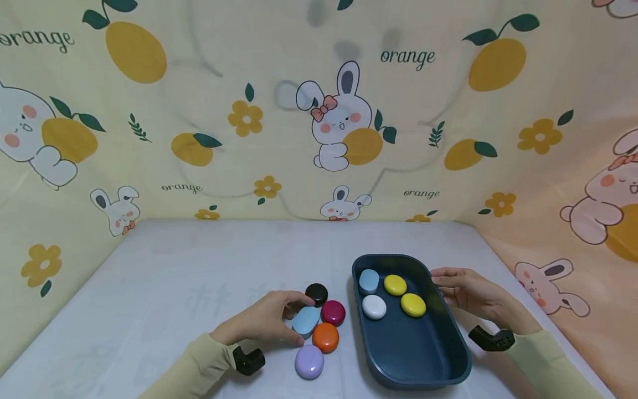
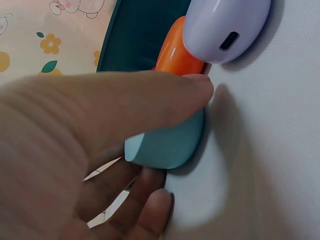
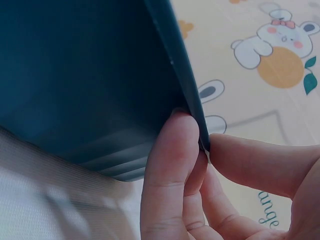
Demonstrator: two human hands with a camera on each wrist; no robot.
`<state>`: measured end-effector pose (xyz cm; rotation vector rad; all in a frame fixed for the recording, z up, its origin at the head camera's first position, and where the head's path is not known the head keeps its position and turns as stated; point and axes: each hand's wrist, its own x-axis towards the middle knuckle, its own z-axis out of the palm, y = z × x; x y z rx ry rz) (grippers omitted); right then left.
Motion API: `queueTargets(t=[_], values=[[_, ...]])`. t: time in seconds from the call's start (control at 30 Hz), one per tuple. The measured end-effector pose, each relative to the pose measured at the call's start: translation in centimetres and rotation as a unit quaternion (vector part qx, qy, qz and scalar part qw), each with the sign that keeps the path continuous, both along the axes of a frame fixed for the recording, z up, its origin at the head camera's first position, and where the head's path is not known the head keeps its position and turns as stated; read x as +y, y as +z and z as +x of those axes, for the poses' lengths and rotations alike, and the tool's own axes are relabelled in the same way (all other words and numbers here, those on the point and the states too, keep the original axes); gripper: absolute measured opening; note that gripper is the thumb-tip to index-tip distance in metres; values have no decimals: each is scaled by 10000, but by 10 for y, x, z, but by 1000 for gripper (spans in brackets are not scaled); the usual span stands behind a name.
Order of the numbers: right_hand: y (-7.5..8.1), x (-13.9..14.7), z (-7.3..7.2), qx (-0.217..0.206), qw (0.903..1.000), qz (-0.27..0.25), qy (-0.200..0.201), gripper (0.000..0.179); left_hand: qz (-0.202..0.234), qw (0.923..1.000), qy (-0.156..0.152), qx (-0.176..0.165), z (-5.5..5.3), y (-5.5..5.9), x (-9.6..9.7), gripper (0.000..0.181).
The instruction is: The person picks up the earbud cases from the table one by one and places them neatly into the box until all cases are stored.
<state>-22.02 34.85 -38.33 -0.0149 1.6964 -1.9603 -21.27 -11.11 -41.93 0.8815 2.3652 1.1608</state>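
My left hand [image 1: 266, 320] has its thumb and fingers around a light blue, rounded glossy piece [image 1: 305, 321] with one flat-cut end. In the left wrist view, the thumb crosses over this light blue piece [image 2: 172, 145], and the other fingers lie at its far side. Close by are a black piece [image 1: 316, 294], a dark red one [image 1: 333, 312], an orange one [image 1: 325, 337] and a lavender one [image 1: 309, 362]. My right hand [image 1: 476, 293] pinches the right rim of a dark blue tray [image 1: 413, 360]; thumb and finger meet that rim [image 3: 192, 95] in the right wrist view.
Inside the tray lie another light blue piece [image 1: 369, 281], a white piece [image 1: 374, 307] and two yellow pieces, one farther back [image 1: 395, 285] and one nearer [image 1: 413, 305]. A white cloth [image 1: 174, 277] covers the table. Printed fabric [image 1: 239, 66] hangs behind and at the sides.
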Motion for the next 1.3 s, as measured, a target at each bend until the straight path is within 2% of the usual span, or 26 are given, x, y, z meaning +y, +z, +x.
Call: queueTargets(t=[0.6, 0.9, 1.0, 1.13, 1.3], values=[[-1, 1, 1, 38, 9998, 148, -99, 18, 198, 9998, -69, 59, -1, 3, -1, 62], [-2, 0, 2, 53, 9996, 230, -121, 17, 616, 9978, 140, 224, 0, 16, -5, 62], [-3, 1, 2, 28, 9997, 230, -111, 18, 770, 9964, 238, 273, 1, 22, 2, 62], [-3, 1, 1, 69, 9995, 286, -107, 18, 783, 9958, 270, 391, 1, 34, 22, 62], [-3, 1, 0, 86, 9992, 347, -166, 17, 1034, 9936, -17, 464, 2, 53, 54, 65]])
